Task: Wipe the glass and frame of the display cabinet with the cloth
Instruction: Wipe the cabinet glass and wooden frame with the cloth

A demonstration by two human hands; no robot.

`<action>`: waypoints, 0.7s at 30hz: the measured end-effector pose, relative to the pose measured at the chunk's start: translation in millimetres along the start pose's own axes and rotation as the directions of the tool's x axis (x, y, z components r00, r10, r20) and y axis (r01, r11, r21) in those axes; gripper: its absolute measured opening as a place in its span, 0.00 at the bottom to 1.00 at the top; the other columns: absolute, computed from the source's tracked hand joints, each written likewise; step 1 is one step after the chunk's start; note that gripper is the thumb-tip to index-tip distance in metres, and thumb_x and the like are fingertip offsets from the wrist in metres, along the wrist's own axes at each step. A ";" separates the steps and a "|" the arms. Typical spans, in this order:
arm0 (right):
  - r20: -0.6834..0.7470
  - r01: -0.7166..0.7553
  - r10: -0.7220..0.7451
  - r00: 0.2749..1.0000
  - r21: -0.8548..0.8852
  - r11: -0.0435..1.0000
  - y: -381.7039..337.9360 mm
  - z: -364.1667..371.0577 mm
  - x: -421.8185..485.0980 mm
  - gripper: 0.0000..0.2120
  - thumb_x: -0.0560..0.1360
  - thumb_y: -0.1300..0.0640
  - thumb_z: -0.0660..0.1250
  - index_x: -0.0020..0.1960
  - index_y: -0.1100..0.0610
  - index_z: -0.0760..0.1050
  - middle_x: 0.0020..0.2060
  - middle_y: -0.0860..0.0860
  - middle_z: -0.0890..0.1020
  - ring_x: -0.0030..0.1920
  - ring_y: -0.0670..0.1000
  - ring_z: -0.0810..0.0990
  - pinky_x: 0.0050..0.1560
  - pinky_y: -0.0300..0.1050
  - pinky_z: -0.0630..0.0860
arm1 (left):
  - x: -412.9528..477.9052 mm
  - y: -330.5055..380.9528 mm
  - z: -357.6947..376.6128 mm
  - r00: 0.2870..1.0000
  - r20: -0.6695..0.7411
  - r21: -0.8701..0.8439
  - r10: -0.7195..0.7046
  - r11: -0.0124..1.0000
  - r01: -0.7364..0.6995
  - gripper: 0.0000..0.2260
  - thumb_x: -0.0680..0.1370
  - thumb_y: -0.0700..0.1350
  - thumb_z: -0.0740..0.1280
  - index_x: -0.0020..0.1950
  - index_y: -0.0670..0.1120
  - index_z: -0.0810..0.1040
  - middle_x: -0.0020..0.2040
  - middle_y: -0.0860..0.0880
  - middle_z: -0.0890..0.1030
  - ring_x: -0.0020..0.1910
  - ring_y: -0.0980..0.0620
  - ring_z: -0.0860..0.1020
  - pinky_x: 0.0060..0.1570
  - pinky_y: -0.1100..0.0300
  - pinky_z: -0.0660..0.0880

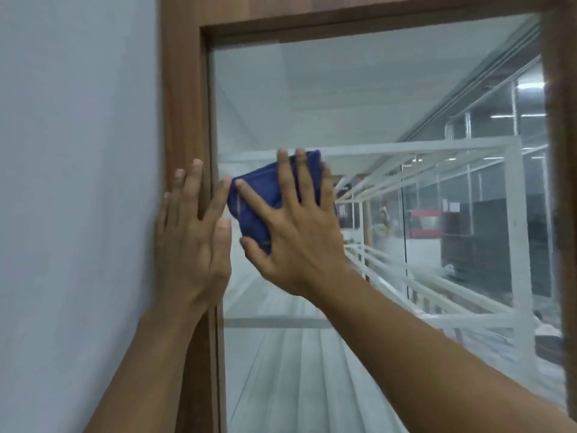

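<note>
Head view has your right grip [299, 232] spread flat, fingers straight, pressing the folded blue cloth [259, 210] against the glass [390, 98] at the left side of the pane, just beside the inner edge of the wooden frame [184, 104]. Nothing curls round the cloth (it is pinned by pressure alone), so easing off mid-stroke could let it slide down the pane and drop. Your fingertips overhang its top edge and may smear bare glass as you go. Your left grip [190, 245] lies open and flat on the frame's left upright, with forefinger and thumb reaching over toward the glass. The forefinger seems to meet the cloth's corner, though blur makes that uncertain. A leftward stroke would bump it. Open room lies to the right and upward, as far as the top rail and the right upright; the wall [78, 151] hems in the left.
</note>
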State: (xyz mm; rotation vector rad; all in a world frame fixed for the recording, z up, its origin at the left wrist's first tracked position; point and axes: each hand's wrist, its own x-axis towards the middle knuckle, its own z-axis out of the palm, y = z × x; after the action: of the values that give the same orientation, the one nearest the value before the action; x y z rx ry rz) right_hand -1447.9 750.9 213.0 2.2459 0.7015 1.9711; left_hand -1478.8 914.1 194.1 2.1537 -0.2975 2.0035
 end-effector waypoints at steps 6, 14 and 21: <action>-0.051 -0.246 0.241 0.969 -0.127 0.961 161.0 -50.1 28.7 0.35 0.78 0.31 0.54 0.81 0.43 0.54 0.80 0.63 0.52 0.80 0.63 0.49 0.76 0.71 0.46 | 75.0 -3.6 -10.7 0.995 0.065 -0.001 -0.075 0.997 0.075 0.23 0.80 0.48 0.56 0.75 0.50 0.70 0.82 0.41 0.51 0.81 0.42 0.49 0.79 0.52 0.47; 0.043 -0.105 0.101 0.994 0.096 0.990 34.0 -32.0 106.4 0.35 0.77 0.37 0.60 0.80 0.47 0.58 0.80 0.63 0.54 0.80 0.64 0.49 0.78 0.65 0.39 | 103.0 -4.3 -9.3 0.994 0.066 -0.048 -0.093 0.994 0.096 0.24 0.77 0.46 0.63 0.74 0.47 0.72 0.80 0.38 0.53 0.81 0.40 0.50 0.79 0.42 0.51; -0.052 -0.433 0.430 0.901 -0.051 0.900 150.8 -60.4 78.6 0.35 0.79 0.33 0.57 0.80 0.48 0.58 0.79 0.64 0.55 0.80 0.65 0.52 0.75 0.73 0.50 | 116.4 1.1 -13.5 0.989 0.092 -0.112 -0.115 0.986 0.125 0.26 0.76 0.44 0.67 0.74 0.49 0.72 0.80 0.39 0.53 0.81 0.39 0.50 0.77 0.36 0.54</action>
State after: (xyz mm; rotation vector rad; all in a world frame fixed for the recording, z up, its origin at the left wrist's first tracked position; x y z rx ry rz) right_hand -1456.5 631.6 348.2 2.4974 0.1390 2.1830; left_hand -1484.0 914.2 311.2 2.1338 -0.2834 1.7875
